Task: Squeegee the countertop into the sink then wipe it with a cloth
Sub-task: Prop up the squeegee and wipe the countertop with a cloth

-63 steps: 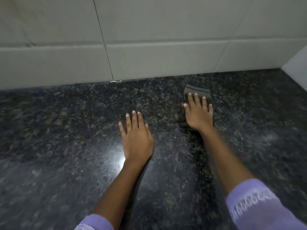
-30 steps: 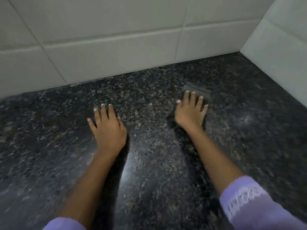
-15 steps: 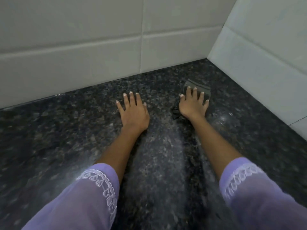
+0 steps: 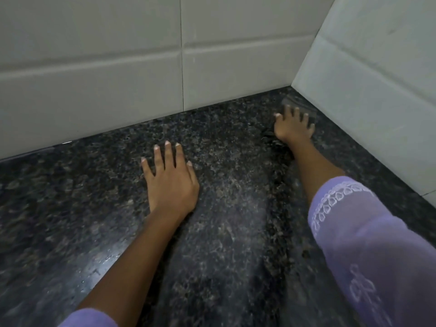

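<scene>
In the upper right, the right hand [image 4: 293,128] presses straight fingers [image 4: 296,113] flat on the dark cloth [image 4: 304,109], while the left hand [image 4: 171,182] rests flat, fingers spread, on the worktop [image 4: 70,208].

Glossy speckled dark granite countertop [image 4: 70,232], smooth glazed white wall tiles [image 4: 94,90], thin embroidered lilac cloth sleeve [image 4: 377,244].

The person wears a light purple top with loose sleeves. The right sleeve [image 4: 368,244] ends below the elbow, and its hem has a white embroidered border of small looped shapes in a row. Further up the same sleeve there is more white embroidery (the pattern is blurred). The left sleeve [image 4: 88,318] shows only as a small purple edge. Both forearms are bare, and the fingernails are short and pale.
</scene>
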